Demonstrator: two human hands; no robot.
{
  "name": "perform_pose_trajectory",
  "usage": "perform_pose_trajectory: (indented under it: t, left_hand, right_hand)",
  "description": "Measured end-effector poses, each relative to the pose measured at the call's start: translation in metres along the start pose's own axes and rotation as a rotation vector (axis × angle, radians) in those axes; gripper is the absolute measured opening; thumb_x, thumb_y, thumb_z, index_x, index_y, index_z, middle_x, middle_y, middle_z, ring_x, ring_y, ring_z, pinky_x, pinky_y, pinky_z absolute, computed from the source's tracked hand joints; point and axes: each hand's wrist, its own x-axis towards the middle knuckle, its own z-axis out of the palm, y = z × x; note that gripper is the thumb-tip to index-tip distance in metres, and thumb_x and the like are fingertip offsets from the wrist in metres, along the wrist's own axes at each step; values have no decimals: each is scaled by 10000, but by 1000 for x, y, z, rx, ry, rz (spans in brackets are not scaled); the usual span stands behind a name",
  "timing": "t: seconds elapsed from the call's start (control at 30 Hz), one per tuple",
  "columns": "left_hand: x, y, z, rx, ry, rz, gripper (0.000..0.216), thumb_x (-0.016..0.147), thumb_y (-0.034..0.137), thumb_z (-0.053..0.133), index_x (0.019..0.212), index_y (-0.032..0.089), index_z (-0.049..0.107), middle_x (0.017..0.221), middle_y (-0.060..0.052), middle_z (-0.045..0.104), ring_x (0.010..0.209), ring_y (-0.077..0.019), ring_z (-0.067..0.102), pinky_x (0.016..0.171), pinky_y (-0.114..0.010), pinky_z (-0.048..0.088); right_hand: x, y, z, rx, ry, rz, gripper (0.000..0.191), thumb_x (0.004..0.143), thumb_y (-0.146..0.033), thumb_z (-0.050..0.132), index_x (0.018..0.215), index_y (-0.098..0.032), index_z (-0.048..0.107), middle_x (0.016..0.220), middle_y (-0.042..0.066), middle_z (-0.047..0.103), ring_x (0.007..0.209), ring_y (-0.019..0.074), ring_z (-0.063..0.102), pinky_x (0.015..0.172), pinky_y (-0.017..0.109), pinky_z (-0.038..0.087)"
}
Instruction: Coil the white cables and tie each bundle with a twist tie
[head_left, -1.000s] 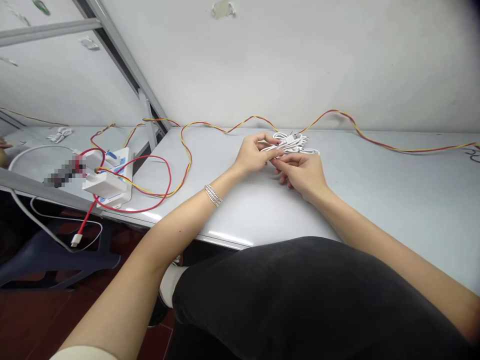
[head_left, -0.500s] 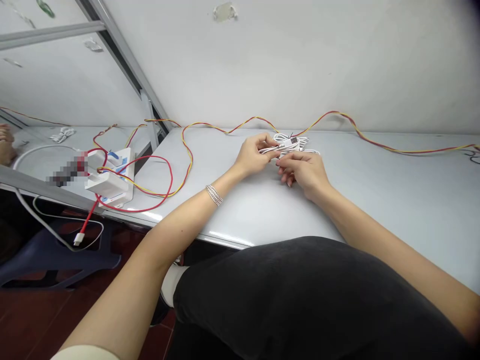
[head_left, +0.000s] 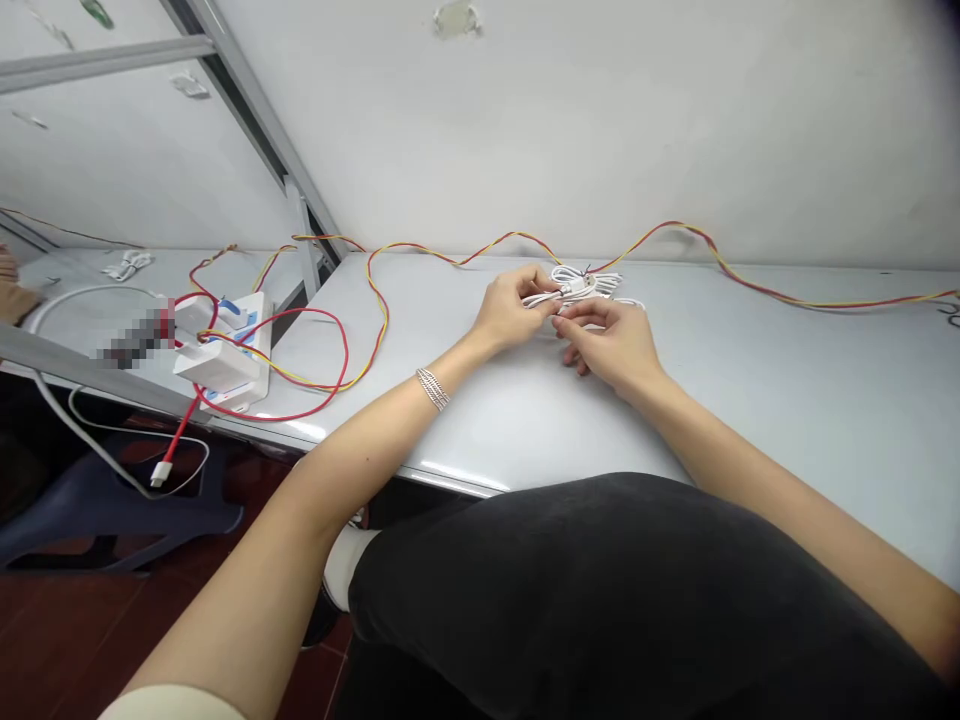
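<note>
A bundle of thin white cable lies on the grey table near the wall. My left hand is closed in a pinch on a strand at the bundle's left side. A silver bracelet sits on that wrist. My right hand is curled just in front of the bundle, with thumb and fingers pressed together on the same white cable. The two hands meet fingertip to fingertip.
A twisted red-and-yellow wire runs along the wall. At the left sit a white power strip with a charger, a red cable and a metal frame post. Another person's hand shows at the far left edge. My dark-clothed lap fills the foreground.
My right hand has shifted slightly up toward the cable bundle and closed on it. My left hand has kept its pinch and barely moved.
</note>
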Motion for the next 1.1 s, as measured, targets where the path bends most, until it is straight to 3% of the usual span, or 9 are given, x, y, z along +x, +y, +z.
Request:
perform_pose_trajectory:
  t: [0.4, 0.6, 0.87, 1.1]
  left_hand:
    - [1, -5, 0, 73, -25, 56, 185, 763, 176, 773, 792, 175, 590, 914, -54, 765, 902, -200, 722, 872, -335, 548]
    - [0, -6, 0, 43, -34, 80, 146, 763, 197, 752, 803, 178, 613, 918, -58, 769, 898, -196, 732, 860, -326, 556]
    - [2, -12, 1, 64, -56, 103, 223, 759, 308, 808, 822, 179, 637, 930, -58, 767, 908, -205, 721, 883, -340, 553]
    - [0, -12, 2, 92, -70, 133, 171, 768, 262, 752, 830, 185, 613, 886, -44, 742, 849, -193, 705, 843, -336, 551]
  right_hand:
    - [2, 0, 1, -38, 29, 20, 48, 859, -227, 750, 852, -180, 740, 779, 46, 745, 473, 141, 644, 334, 222, 457]
    - [3, 2, 0, -33, 35, 43, 23, 864, -216, 743, 853, -196, 741, 624, 18, 681, 486, 159, 641, 352, 234, 477]
    - [-2, -16, -1, 9, 19, 146, 129, 888, -120, 690, 763, -155, 689, 527, -14, 582, 406, 104, 527, 367, 213, 428]
    - [2, -9, -5, 64, -19, 155, 156, 839, -119, 735, 700, -164, 682, 510, -26, 552, 405, 96, 499, 355, 205, 430]
